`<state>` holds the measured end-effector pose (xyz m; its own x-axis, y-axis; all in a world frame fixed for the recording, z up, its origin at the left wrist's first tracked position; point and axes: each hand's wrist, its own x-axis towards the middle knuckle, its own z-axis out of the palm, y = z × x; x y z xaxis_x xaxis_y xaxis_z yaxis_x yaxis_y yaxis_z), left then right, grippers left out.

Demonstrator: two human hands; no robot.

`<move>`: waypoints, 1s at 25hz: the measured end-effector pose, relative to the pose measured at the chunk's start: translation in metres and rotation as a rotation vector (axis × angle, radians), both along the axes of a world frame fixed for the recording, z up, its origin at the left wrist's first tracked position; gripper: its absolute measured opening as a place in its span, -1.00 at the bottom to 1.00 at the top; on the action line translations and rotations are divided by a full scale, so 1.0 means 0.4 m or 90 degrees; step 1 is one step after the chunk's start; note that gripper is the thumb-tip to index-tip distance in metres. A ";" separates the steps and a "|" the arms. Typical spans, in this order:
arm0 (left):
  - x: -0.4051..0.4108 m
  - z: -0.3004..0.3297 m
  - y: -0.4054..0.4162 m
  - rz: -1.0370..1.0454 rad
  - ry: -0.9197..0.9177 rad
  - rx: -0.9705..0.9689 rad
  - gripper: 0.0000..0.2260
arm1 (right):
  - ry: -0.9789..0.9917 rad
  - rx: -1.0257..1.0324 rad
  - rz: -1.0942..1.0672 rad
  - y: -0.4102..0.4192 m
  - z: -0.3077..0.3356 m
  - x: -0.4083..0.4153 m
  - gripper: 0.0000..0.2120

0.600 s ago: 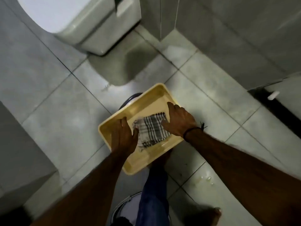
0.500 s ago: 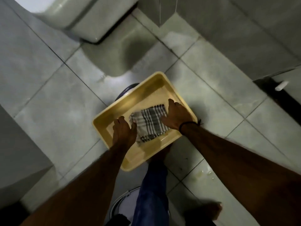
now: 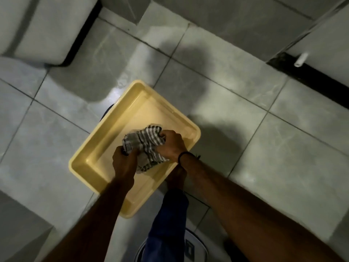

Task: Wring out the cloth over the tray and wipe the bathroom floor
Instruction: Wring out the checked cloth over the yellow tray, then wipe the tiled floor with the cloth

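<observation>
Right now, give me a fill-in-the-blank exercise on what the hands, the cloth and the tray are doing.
1. Both hands, the left hand and the right hand, hold the striped ____ bunched up between them.
2. The cloth is held over a tray whose colour is ____.
3. A dark band sits on the wrist of the ____ hand.
4. The floor around the tray is covered in grey ____.

Missing words: cloth; yellow; right; tiles

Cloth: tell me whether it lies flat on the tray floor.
No: both the left hand and right hand grip the bunched cloth over the tray.
</observation>
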<state>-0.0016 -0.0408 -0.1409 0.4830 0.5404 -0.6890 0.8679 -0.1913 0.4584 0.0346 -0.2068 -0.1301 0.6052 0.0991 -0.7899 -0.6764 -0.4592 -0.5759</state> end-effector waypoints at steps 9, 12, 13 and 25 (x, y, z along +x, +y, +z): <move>-0.059 0.263 -0.483 -0.371 -0.172 -0.158 -0.76 | 0.068 0.091 -0.284 -0.489 0.228 -0.134 -0.53; -0.094 0.185 -0.666 -0.492 -0.150 -0.203 -0.75 | 0.149 0.128 -0.468 -0.617 0.165 -0.224 -0.67; -0.108 0.149 -0.714 -0.537 -0.138 -0.212 -0.75 | 0.174 0.144 -0.526 -0.651 0.134 -0.257 -0.66; -0.113 -0.506 -0.792 -1.162 -0.164 0.226 -0.47 | 0.163 0.108 -0.739 -0.815 -0.508 -0.502 -0.63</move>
<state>-0.0467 -0.3577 -0.3433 0.6145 -0.6092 -0.5012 -0.5615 -0.7841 0.2645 -0.1663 -0.5327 -0.3335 0.2295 -0.2863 -0.9302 -0.7404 0.5690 -0.3578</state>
